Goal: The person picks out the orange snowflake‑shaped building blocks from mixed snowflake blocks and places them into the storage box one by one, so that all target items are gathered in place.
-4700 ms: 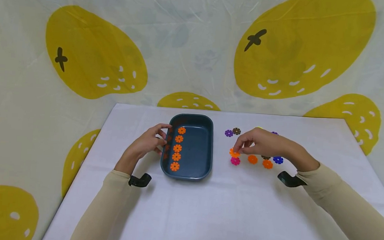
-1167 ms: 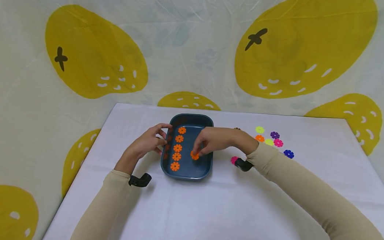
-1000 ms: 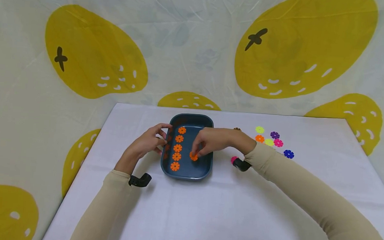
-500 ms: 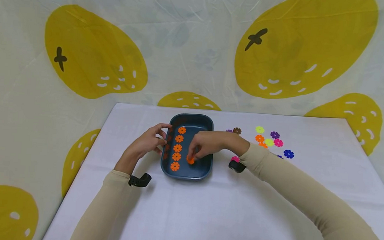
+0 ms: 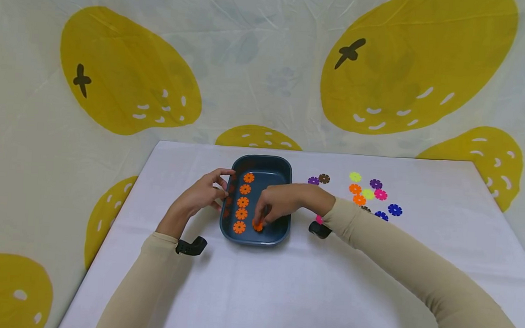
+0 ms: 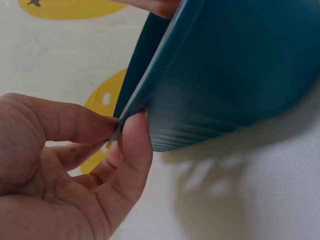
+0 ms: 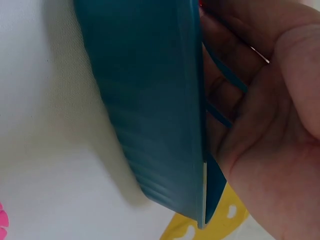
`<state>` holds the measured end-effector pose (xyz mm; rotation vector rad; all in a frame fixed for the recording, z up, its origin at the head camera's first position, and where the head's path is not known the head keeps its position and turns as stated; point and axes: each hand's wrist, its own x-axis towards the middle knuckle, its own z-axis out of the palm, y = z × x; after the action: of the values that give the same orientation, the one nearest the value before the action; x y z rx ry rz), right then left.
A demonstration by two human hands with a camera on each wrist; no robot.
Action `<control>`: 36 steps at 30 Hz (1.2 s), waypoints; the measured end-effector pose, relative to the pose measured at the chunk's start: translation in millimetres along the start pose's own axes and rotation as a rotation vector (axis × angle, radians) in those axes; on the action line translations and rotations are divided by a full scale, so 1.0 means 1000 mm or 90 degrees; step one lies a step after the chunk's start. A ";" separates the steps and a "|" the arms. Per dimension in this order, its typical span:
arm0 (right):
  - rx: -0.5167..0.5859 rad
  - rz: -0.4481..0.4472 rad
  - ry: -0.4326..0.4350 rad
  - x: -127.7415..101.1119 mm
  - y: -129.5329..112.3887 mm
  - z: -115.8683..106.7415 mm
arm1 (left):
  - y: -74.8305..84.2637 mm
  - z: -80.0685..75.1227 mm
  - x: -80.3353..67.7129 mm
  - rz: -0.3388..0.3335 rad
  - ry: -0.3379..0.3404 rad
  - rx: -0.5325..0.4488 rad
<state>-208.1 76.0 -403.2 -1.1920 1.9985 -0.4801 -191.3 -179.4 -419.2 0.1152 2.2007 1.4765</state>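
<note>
From here I read the step in hand as placing: the right hand (image 5: 278, 202) reaches into the dark blue tray (image 5: 254, 243), and its fingers pinch an orange flower-shaped piece (image 5: 257, 227) low down, toward the end that faces the bench's near edge. I cannot tell whether that piece touches the tray floor, since the fingertips cover part of it. In my judgement the next move calls for settling it flat and loosening the fingers without nudging its neighbours. The left hand (image 5: 202, 193) pinches the tray's rim on the side facing the bench's left edge; my left wrist view shows fingers on both sides of the lip, which should help steady it.

The tray lies on the bench (image 5: 254, 294) near its far edge, closer to the far left corner than the far right. Inside I count five orange pieces (image 5: 243, 202) in a column along its left side, with the held one near the lowest.

Outside it, toward the bench's right edge, I see a purple piece (image 5: 313, 180) just beside a brown piece (image 5: 324, 178), then a looser scatter: two yellow-green pieces (image 5: 367, 194), two more orange ones (image 5: 354, 188), a pink piece (image 5: 380, 195) and two blue pieces (image 5: 395, 210) among them; the right sleeve (image 5: 389, 237) may hide others from me
</note>
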 end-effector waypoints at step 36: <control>-0.024 0.021 -0.003 0.000 0.001 0.003 | 0.000 0.000 0.000 -0.006 0.002 -0.003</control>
<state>-206.4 77.0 -405.5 -1.1803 2.0282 -0.4240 -191.3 -179.2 -418.8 0.0997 2.1973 1.4776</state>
